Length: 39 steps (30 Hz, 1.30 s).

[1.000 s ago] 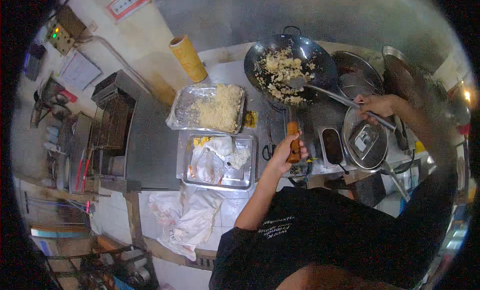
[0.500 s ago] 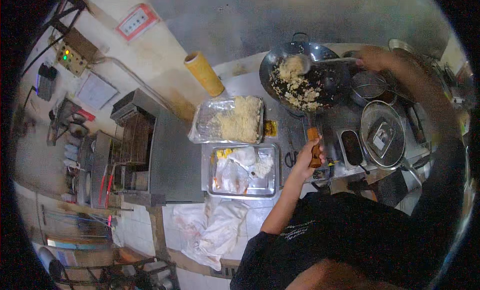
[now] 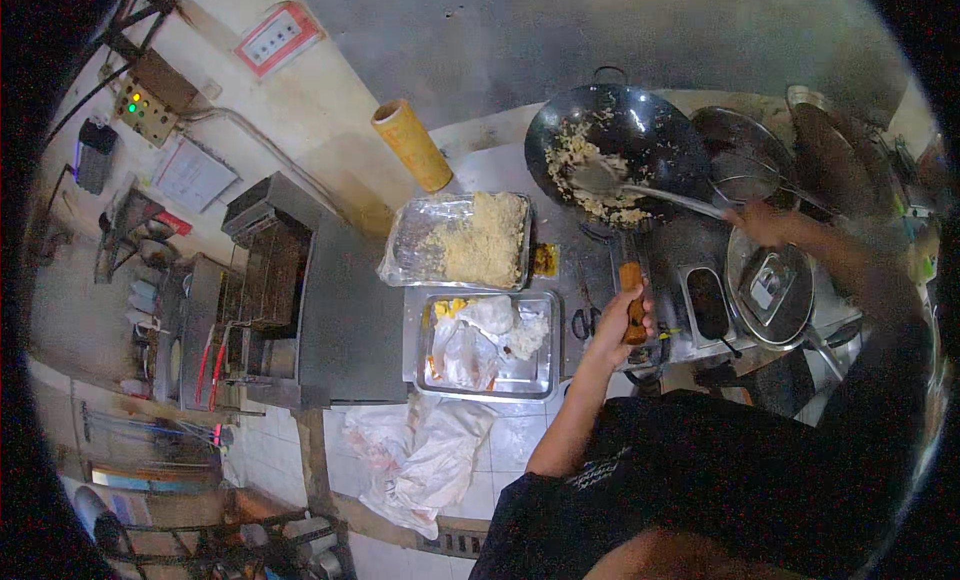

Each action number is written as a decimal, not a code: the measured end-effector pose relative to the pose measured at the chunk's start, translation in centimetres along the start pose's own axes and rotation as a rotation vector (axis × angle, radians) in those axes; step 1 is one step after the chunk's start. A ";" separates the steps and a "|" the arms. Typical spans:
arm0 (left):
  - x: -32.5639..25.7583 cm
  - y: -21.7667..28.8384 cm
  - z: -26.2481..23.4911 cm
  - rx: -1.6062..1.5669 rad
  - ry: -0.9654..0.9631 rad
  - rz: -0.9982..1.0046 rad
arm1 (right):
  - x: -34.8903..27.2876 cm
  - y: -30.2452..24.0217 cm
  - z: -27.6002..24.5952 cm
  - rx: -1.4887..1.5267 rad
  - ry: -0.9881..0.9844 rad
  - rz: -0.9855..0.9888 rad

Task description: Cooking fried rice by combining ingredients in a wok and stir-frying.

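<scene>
A dark wok (image 3: 655, 130) sits at the back of the work area, with pale fried rice (image 3: 573, 145) along its left and near sides. My left hand (image 3: 618, 325) is closed round the wok's wooden handle (image 3: 631, 280). In my right hand (image 3: 762, 225), slightly blurred, is the long handle of a metal ladle (image 3: 600, 174). The ladle's bowl lies in the rice, low on the wok's left side. Left of the wok handle, scissors (image 3: 586, 323) lie on the counter.
Left of the wok, a bagged tray (image 3: 410, 240) holds pale crumbly rice. Below it, a metal tray (image 3: 520, 385) bears white plastic bags. A yellow roll (image 3: 412, 145) stands behind. At right are a large strainer (image 3: 765, 335), a dark-filled metal container (image 3: 706, 305) and a second pan (image 3: 745, 130).
My right hand and the ladle have come nearer to me, and the ladle's bowl has dropped lower in the wok. Rice has shifted within the wok. My left hand stays on the handle.
</scene>
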<state>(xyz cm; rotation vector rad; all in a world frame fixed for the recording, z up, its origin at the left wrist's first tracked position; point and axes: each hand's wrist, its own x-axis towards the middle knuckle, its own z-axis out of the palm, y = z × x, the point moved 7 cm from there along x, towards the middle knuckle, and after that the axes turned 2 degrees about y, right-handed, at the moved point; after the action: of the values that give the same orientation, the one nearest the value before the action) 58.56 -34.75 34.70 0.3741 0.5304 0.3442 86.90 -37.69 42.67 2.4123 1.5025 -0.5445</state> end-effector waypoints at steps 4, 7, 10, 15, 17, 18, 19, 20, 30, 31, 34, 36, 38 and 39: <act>0.7 -0.3 0.2 0.028 0.009 0.012 | -2.0 -0.3 -2.8 0.074 -0.152 -0.021; 0.5 -1.1 0.1 0.009 0.004 0.018 | -3.9 -3.4 -4.1 -0.122 -0.207 0.018; 0.4 -0.4 0.2 0.010 0.016 -0.001 | -4.3 -1.8 -5.1 -0.042 -0.200 0.067; 1.7 -1.7 -0.4 -0.058 0.063 0.008 | -3.2 -4.1 -13.7 -0.236 0.131 0.071; 1.3 -1.7 0.8 -0.015 0.052 0.002 | -5.0 -4.9 -18.2 -0.273 0.258 0.097; 1.1 -1.9 2.7 0.020 0.015 -0.014 | -7.4 -4.2 -20.7 -0.268 0.327 0.154; 1.0 -1.8 3.6 0.050 -0.001 -0.007 | -7.2 -4.8 -20.9 -0.275 0.328 0.146; 0.8 -1.7 4.1 0.073 -0.023 0.045 | -7.0 -5.3 -20.8 -0.289 0.269 0.161; 1.0 -2.3 2.7 0.106 -0.036 0.022 | -1.9 -2.9 -17.8 -0.228 -0.114 0.104; 0.6 -2.1 2.1 0.115 -0.005 0.034 | -2.3 -3.3 -18.0 -0.230 -0.121 0.097; 0.5 -1.5 1.0 0.103 0.027 0.015 | -8.1 -5.8 -20.3 -0.459 -0.321 0.165; 1.5 -1.3 0.9 0.106 0.004 -0.005 | -10.0 -5.9 -20.8 -0.599 -0.457 0.220; 1.2 -1.0 2.1 0.131 -0.001 -0.010 | -6.9 -4.3 -17.1 -0.504 -0.514 0.178; 1.1 -0.9 2.6 0.150 -0.008 0.003 | -5.4 -3.3 -14.7 -0.419 -0.555 0.132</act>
<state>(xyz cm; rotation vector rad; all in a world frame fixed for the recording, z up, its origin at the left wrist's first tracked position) 61.12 -35.71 35.96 0.5214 0.5497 0.3063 84.42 -34.82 58.21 1.8228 1.0804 -0.7116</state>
